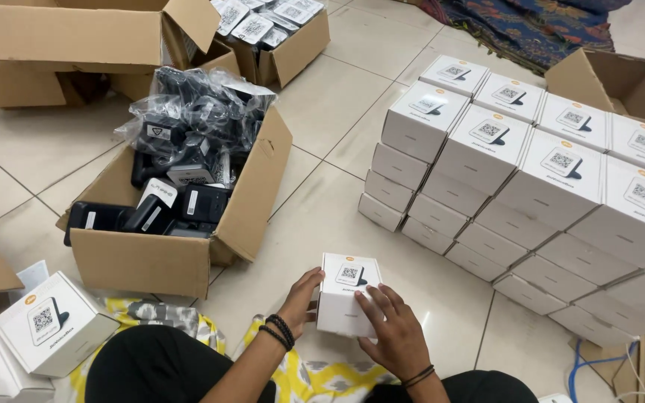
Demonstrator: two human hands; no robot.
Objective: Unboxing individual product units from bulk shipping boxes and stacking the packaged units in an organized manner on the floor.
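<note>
A tiled floor (322, 112) is serving as the work surface, and the largest thing on it is a stacked wall of white cartons (531, 194) rising in several tiers to the right, their printed tops all facing up, apparently so each sits square on the one below. To the left an open cardboard box (181, 246) is standing with its flaps splayed outward, brimming with black devices in clear bags (188, 127). More brown boxes (61, 45) are lying at the top left, and a patterned cloth (531, 26) is spreading across the far corner.

Between the open box and the stack, a small white carton (346, 295) is resting upright on the floor just before the person's knees. The left hand (300, 298) is pressing its fingers, held together, flat against the carton's left face; the right hand (393, 332) is cupping the front right corner with fingers slightly spread, so the two are squeezing it steady from both sides.

A loose white carton (54, 325) is sitting tilted at the lower left, and blue cable (584, 366) is trailing at the lower right, near the stack's base.
</note>
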